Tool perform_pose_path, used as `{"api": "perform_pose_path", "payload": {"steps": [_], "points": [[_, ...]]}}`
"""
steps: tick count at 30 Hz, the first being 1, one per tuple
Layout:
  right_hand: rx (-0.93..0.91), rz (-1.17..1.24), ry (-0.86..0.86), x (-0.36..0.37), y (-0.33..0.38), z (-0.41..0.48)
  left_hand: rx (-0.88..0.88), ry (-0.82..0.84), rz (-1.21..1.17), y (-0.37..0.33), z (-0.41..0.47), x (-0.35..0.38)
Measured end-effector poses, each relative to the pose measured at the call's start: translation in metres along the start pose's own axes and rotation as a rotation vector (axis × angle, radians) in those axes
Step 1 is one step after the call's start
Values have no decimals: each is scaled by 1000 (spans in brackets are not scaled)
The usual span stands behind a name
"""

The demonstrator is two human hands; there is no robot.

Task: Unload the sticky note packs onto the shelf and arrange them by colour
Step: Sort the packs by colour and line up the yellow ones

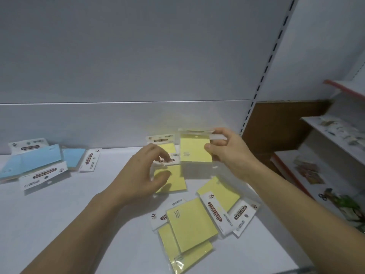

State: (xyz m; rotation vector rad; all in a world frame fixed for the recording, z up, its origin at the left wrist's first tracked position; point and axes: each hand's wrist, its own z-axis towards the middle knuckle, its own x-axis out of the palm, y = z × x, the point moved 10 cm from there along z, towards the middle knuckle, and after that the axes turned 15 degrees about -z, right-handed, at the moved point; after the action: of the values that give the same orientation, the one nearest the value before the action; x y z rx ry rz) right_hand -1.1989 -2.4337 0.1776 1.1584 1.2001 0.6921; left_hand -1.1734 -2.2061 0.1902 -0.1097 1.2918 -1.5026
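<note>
Nearest on the white shelf (59,224) lies a loose heap of yellow packs (189,228), overlapping one another. Beyond it, the left hand (142,175) hovers with fingers spread and empty over another yellow pack (173,180). The right hand (231,153) pinches an upright yellow pack (194,150) by its edge. Far left, near the back panel (138,56), sit the blue packs (39,161).

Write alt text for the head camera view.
The right hand holds up a yellow sticky note pack above a white shelf, the open left hand beside it. Loose yellow packs lie nearby, blue packs at left.
</note>
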Motion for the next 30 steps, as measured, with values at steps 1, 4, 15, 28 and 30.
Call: {"api": "perform_pose_path", "payload": {"steps": [1, 4, 15, 28, 30], "points": [[9, -29, 26, -5, -9, -5, -14, 66, 48, 3, -2, 6], [6, -132, 64, -13, -26, -9, -85, 224, 137, 17, -9, 16], [-90, -466, -176, -21, -38, -14, -117, 274, 196, 26, -11, 20], [-76, -510, -167, -28, -44, -19, -117, 257, 213, 31, -11, 14], [-101, -544, -182, -26, -42, -19, -125, 258, 213, 34, -11, 14]]}}
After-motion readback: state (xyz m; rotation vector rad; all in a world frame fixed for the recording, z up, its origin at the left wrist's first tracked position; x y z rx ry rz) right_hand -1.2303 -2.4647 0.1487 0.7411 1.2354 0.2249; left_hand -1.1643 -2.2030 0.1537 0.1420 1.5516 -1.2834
